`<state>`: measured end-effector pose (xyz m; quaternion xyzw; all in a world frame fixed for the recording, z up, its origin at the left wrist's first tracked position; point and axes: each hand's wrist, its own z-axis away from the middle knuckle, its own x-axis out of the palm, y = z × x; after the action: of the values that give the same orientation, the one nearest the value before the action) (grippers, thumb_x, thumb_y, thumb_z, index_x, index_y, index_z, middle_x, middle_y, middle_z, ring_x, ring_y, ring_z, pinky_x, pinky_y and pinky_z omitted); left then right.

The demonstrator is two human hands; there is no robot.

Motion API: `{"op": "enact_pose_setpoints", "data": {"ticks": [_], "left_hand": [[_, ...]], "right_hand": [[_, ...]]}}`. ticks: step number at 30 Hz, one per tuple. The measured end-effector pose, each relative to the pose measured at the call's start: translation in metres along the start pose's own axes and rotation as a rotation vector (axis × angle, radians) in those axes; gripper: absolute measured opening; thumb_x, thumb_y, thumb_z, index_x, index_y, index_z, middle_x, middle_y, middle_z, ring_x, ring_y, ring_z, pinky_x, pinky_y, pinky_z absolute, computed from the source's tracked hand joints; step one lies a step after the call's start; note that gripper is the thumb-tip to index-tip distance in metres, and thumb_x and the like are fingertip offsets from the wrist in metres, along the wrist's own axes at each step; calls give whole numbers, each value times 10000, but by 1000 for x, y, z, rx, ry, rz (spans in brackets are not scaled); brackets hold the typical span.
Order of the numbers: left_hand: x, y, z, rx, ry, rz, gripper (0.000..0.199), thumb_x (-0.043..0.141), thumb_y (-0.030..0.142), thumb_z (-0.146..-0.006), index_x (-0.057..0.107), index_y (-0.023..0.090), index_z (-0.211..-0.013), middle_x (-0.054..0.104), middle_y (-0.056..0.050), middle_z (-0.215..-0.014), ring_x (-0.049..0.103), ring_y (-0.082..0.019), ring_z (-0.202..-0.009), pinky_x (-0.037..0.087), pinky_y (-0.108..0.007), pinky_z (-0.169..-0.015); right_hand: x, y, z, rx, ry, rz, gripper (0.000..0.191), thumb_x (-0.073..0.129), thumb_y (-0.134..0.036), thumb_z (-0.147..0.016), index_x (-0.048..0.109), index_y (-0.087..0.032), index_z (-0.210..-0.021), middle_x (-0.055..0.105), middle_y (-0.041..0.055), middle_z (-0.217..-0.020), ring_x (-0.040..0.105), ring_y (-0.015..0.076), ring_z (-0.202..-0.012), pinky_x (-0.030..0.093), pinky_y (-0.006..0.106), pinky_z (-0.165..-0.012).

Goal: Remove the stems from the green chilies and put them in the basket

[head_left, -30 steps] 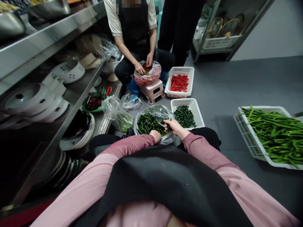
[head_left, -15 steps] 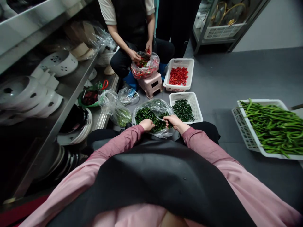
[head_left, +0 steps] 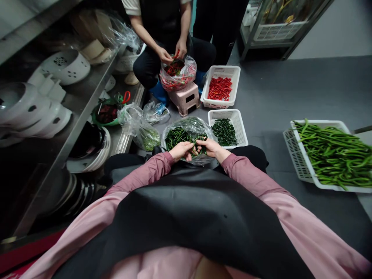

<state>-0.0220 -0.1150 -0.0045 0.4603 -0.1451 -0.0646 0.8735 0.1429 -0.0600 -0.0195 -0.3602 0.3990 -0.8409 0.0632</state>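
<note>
Grey floor stretches ahead of you, with steel shelving of white bowls on your left and a co-worker (head_left: 162, 23) crouched opposite, picking through a bag of red chillies (head_left: 176, 73) on a pink stool (head_left: 185, 101). Your clear bag of green chillies (head_left: 181, 135) sits open right in front of your knees, and that is where your hands have just come together: half a second ago they were apart, the left hand (head_left: 181, 150) buried in the pile and the right hand (head_left: 209, 147) at the plastic rim, and now both meet over the near edge of the bag. Your fingertips pinch what looks like a single green chilli (head_left: 197, 144) between the two hands, one at each end, the other fingers curled loosely. By the look of it you have moved from rummaging to working one pod, likely pulling off its stem. Just beyond the bag, the white basket of green chillies (head_left: 228, 130) lies within easy reach, the basket of red chillies (head_left: 220, 88) behind it, and a tray of long green beans (head_left: 334, 155) well off to your right
</note>
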Motion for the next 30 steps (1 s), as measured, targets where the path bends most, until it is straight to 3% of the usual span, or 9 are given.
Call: {"op": "enact_pose_setpoints", "data": {"ticks": [3, 6, 13, 16, 19, 22, 24, 27, 30], "left_hand": [[3, -3, 1, 10, -11, 86, 314, 478, 441, -906, 519, 130, -899, 685, -65, -808, 550, -69, -403, 431, -188, -394], [4, -4, 2, -14, 17, 108, 293, 402, 410, -943, 504, 143, -885, 632, -23, -747, 503, -40, -421, 413, -172, -423], [-8, 8, 6, -85, 18, -177, 333, 435, 436, -922, 414, 175, -716, 398, 57, -546, 399, -49, -394, 342, -195, -414], [-12, 14, 4, -49, 55, -454, 317, 391, 375, -942, 453, 168, -710, 376, 61, -521, 379, -57, -405, 343, -208, -453], [-11, 12, 0, 16, 22, -915, 316, 425, 352, -927, 541, 152, -712, 457, 32, -555, 468, -89, -532, 385, -217, -569], [-5, 2, -2, 5, -36, -1341, 325, 427, 372, -924, 633, 146, -814, 599, -35, -744, 570, -141, -736, 415, -234, -694], [-2, -5, -4, 9, 12, -1551, 311, 425, 345, -922, 645, 130, -965, 616, -99, -938, 596, -183, -839, 430, -264, -718], [0, -15, -10, 108, 63, -1740, 293, 406, 206, -912, 616, 108, -1092, 556, -156, -1080, 587, -222, -924, 438, -303, -723], [-1, -25, -23, 181, -1, -1805, 361, 316, 109, -911, 657, 83, -1030, 543, -186, -1074, 546, -256, -988, 425, -337, -728]], "right_hand": [[1, -2, 0, 7, 33, -78, 164, 676, -174, -740, 512, -162, -739, 502, -42, -492, 483, 93, -463, 450, 241, -514], [4, -4, 0, -15, 82, -119, 200, 691, -147, -708, 502, -167, -770, 517, -50, -531, 479, 81, -466, 459, 240, -524], [10, 1, -1, -264, 177, 117, 255, 728, -202, -629, 513, -177, -763, 531, -74, -591, 454, 53, -466, 409, 209, -494], [12, 4, -2, -297, 201, 164, 237, 719, -207, -636, 520, -178, -762, 523, -77, -599, 446, 47, -472, 402, 203, -499], [11, 1, -2, -303, 194, 133, 241, 719, -220, -639, 513, -178, -756, 544, -66, -624, 436, 47, -469, 407, 210, -496], [8, -8, -2, -355, 236, 84, 190, 677, -214, -666, 502, -174, -727, 568, -45, -633, 439, 57, -468, 416, 221, -490], [4, -15, -2, -351, 314, 17, 140, 626, -194, -690, 489, -173, -711, 553, -42, -606, 427, 63, -456, 415, 227, -472], [-1, -21, -2, -220, 361, -126, 157, 594, -195, -724, 440, -182, -702, 510, -46, -576, 417, 66, -448, 415, 232, -459], [-2, -21, -2, -138, 293, -209, 273, 649, -220, -722, 379, -193, -691, 440, -70, -540, 411, 57, -446, 406, 218, -460]]}}
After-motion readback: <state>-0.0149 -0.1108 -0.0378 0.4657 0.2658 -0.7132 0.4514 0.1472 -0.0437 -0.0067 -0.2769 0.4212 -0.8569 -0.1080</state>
